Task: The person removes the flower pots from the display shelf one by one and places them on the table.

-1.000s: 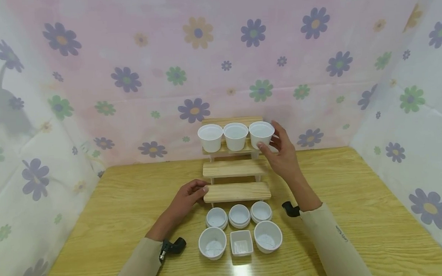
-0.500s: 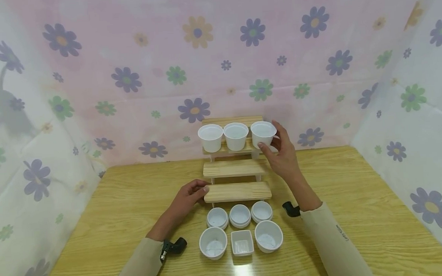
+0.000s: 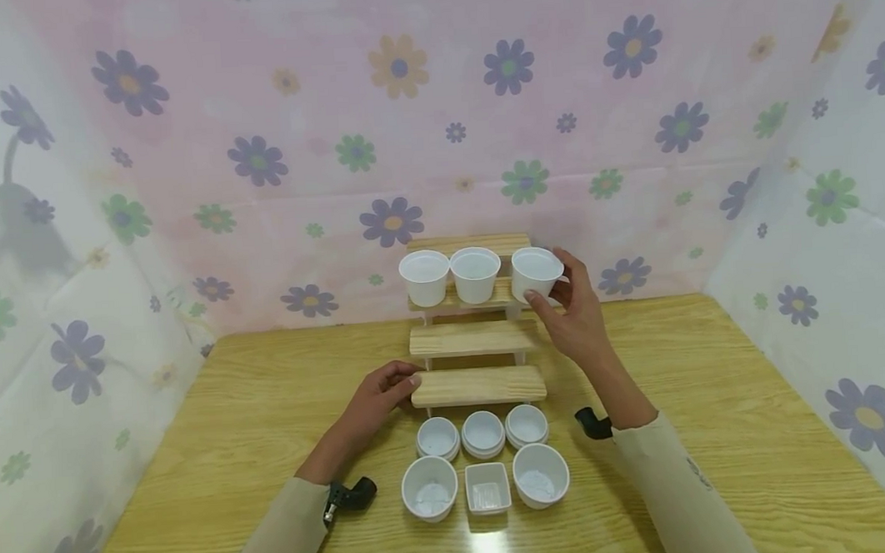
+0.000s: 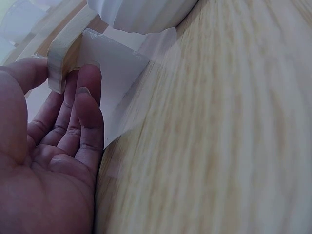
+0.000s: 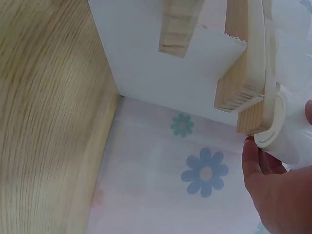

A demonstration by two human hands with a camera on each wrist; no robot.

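Note:
My right hand [image 3: 582, 323] holds a white cup [image 3: 534, 273] at the right end of an upper step of the wooden stepped stand [image 3: 478, 385]. The cup is slightly tilted and apart from two like cups, a middle cup [image 3: 476, 276] and a left cup [image 3: 424, 279]. In the right wrist view, the cup's base [image 5: 269, 124] is beside the plank's end [image 5: 252, 119]. My left hand [image 3: 374, 405] grips the left end of the lowest step; the left wrist view shows the thumb against the plank [image 4: 63, 61] and fingers beneath it.
Before the stand are three small round white bowls, including a middle one [image 3: 484, 433]. Nearer stand two larger round cups, left [image 3: 430, 498] and right [image 3: 541, 484], with a square dish [image 3: 488, 490] between. Behind the table [image 3: 284, 402] hangs a flowered cloth [image 3: 451, 159].
My right hand has drawn the rightmost cup to the right, widening its gap from the middle cup, and the cup has tilted a little. My left hand stays at the lowest step.

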